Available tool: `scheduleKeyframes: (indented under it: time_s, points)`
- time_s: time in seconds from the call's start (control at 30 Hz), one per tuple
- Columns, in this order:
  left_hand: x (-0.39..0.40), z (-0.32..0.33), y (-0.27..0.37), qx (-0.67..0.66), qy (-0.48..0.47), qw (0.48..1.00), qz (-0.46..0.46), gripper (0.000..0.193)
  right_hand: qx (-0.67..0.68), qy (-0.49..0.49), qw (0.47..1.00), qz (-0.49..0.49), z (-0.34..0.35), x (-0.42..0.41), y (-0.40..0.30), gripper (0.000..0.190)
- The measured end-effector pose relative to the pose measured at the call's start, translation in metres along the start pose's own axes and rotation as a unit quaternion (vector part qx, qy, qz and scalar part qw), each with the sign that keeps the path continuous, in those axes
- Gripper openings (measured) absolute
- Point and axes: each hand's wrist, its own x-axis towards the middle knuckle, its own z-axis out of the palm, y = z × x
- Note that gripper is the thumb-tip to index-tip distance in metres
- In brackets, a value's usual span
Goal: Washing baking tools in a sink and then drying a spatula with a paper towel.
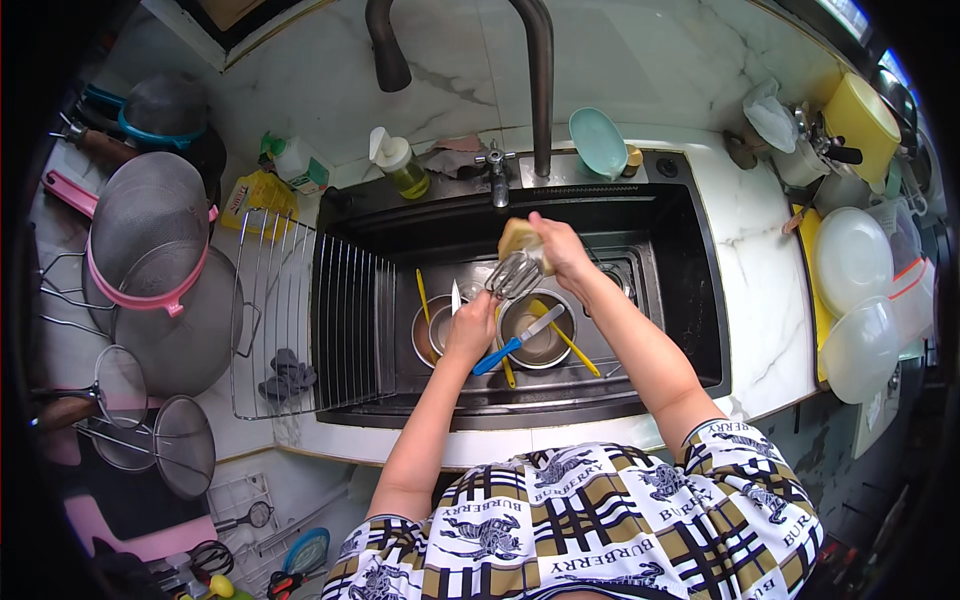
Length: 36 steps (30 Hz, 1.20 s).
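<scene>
Over the black sink, my left hand holds a metal whisk-like beater with its wire head up. My right hand grips a yellowish sponge against the wires. Below them in the basin stands a steel bowl, with a blue-handled spatula and a yellow-handled utensil lying across it. Left of it, partly behind my left hand, are more round metal containers, a knife blade and another yellow utensil.
A wire rack spans the sink's left end. The dark faucet arches above the back rim. Soap bottle and green oval dish stand behind. Strainers crowd the left counter; pale plastic lids lie right.
</scene>
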Motion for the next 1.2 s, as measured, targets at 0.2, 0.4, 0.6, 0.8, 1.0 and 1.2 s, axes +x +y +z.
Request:
scheduleKeyframes:
  time_s: [0.2, 0.4, 0.6, 0.8, 1.0, 1.2]
  points:
    - [0.001, 0.013, -0.008, -0.264, 0.018, 0.954, -0.142, 0.024, -0.456, 0.042, 0.83, -0.32, 0.015, -0.024, 0.016, 0.042]
    - [0.001, 0.036, 0.008, -0.483, -0.002, 0.841, -0.242, 0.02, -0.286, 0.136, 0.911, -0.265, 0.025, -0.015, 0.03, 0.038]
    - [0.013, 0.013, 0.016, -0.582, 0.039, 0.742, -0.332, 0.018, 0.132, 0.072, 0.987, -0.051, 0.02, -0.019, 0.032, 0.032]
    - [0.02, 0.003, 0.007, -0.576, 0.035, 0.742, -0.341, 0.017, -0.051, 0.06, 0.973, -0.216, 0.015, -0.025, 0.016, 0.025]
    - [0.019, 0.006, 0.012, -0.567, 0.05, 0.758, -0.319, 0.018, -0.171, 0.195, 0.92, -0.292, 0.018, -0.033, 0.003, 0.022]
    - [0.023, 0.007, 0.021, -0.539, 0.06, 0.784, -0.303, 0.013, -0.16, 0.263, 0.887, -0.343, 0.019, -0.034, 0.0, 0.024]
